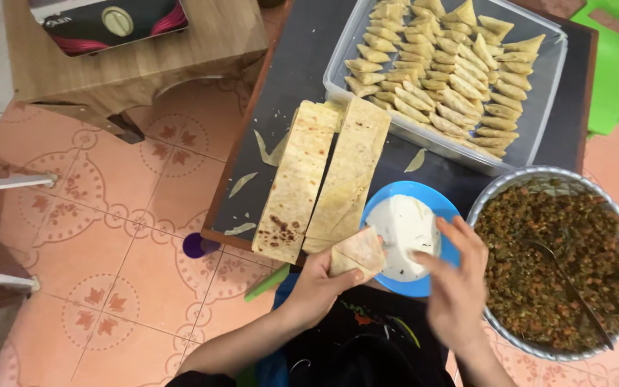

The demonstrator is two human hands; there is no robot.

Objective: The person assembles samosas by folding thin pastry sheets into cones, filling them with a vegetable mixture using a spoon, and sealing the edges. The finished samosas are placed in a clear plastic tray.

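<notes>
Here the left hand (pixel 317 285) is pinching a folded pale pastry cone (pixel 357 254) over the table's near edge, while the loose right hand (pixel 456 287) is holding nothing, fingertips dipping toward white paste in the blue bowl (pixel 444 208); the cone looks light, soft, tearable, best gripped at its folded corner

Left hand (pixel 317 283) pinches folded pastry cone (pixel 358 253) between thumb and fingers. Right hand (pixel 458 287) blurred, fingertips (pixel 424 261) over white paste in blue bowl (pixel 444 208), just right of cone. Pastry strips (pixel 322 179) lie beyond left fingers on dark table (pixel 295 64). Filling bowl (pixel 549 175) with spoon (pixel 571 287) right of right hand. Tray (pixel 539 107) of folded samosas (pixel 442 72) far beyond fingers.
</notes>
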